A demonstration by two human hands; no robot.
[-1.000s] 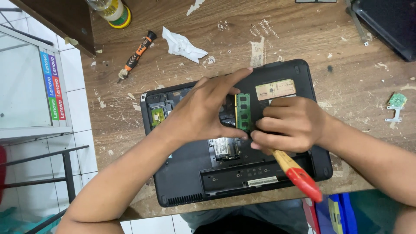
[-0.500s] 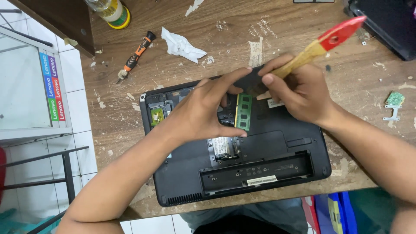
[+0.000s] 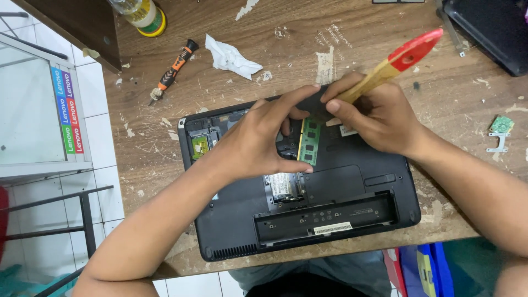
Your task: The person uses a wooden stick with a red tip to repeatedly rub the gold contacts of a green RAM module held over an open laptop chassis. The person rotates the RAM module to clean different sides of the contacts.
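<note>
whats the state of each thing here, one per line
laptop: upside down, bottom cover off, battery bay empty
memory module: tilted up, pinched by left hand
brush: gripped in right hand
screwdriver: lying flat
tissue: crumpled

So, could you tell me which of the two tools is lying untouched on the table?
The orange-and-black screwdriver; the red-handled brush is in the right hand.

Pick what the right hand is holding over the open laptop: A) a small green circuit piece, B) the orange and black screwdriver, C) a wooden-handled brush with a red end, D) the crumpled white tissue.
C: the right hand grips a brush with a wooden handle and red end, while the screwdriver lies apart on the table.
</note>
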